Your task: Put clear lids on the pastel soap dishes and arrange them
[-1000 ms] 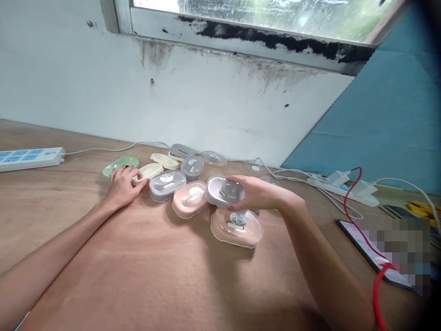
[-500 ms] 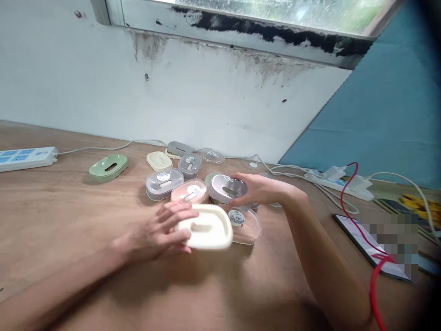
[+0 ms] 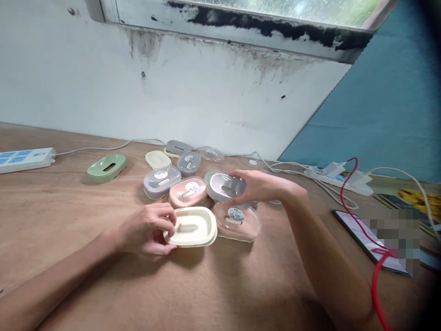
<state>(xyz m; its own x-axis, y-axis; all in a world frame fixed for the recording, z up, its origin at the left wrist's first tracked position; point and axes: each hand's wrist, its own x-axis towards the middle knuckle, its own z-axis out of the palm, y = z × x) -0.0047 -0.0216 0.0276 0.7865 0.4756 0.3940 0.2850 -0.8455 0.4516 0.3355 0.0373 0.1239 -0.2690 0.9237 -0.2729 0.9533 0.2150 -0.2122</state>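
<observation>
My left hand (image 3: 151, 230) grips the left end of a cream oval dish (image 3: 198, 226), low over the table in front of the group of dishes. My right hand (image 3: 257, 186) is curved round the right side of a grey slotted dish (image 3: 220, 186), thumb in front and fingers behind. A pink dish with a clear lid (image 3: 189, 191) lies just behind the cream one. To its right sits another pink dish under a clear lid (image 3: 237, 222), with a round label. A lidded grey-lilac dish (image 3: 161, 181) is at the left of the group.
A green slotted dish (image 3: 107, 168) stands apart at the left, near a white power strip (image 3: 27, 158). Smaller cream and grey dishes lie by the wall. At the right are a second power strip (image 3: 339, 180), a phone (image 3: 368, 241) and a red cable (image 3: 377, 289).
My left hand has moved left and slightly down with the cream dish, uncovering more of both pink dishes. My right hand has stayed at the grey dish.
</observation>
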